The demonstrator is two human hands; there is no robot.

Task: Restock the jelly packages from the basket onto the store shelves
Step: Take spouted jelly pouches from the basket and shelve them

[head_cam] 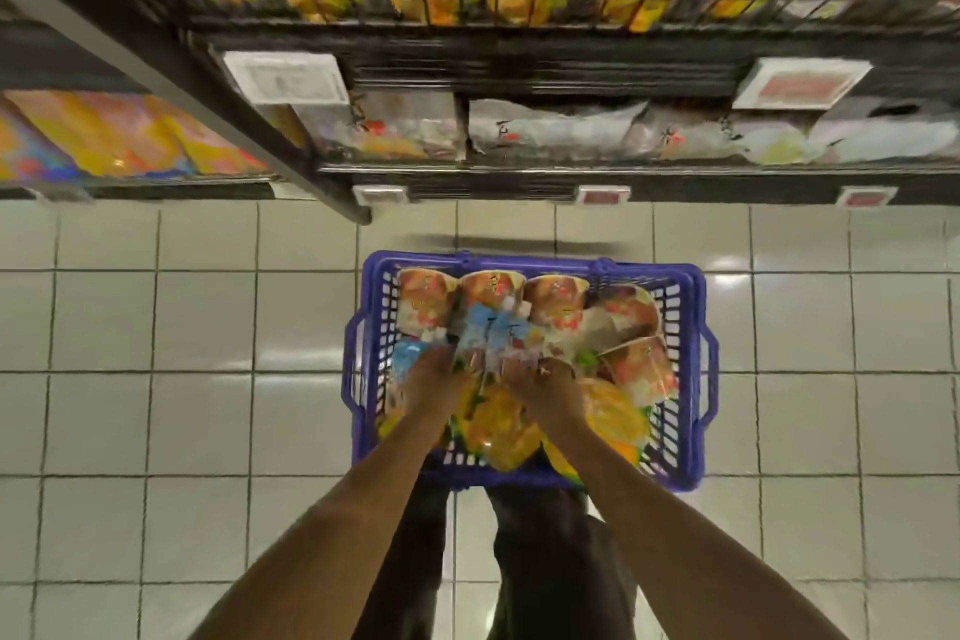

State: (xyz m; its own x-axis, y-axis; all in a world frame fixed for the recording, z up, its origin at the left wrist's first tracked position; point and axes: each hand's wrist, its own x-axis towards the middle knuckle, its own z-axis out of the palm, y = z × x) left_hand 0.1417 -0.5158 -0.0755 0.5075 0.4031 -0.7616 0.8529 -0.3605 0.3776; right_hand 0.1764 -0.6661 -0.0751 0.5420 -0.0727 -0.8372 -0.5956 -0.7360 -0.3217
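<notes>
Left hand [434, 382] and right hand [543, 382] grip one jelly bag [488, 330] in basket [649, 270]; judged soft, slippery: hold its sides.

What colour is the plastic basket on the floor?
The slatted plastic basket is blue-purple; the head view shows it best.

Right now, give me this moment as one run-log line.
stage: pickup | left hand: at blue-printed package, grip blurred | right hand: same package | basket: on floor, well filled
</notes>
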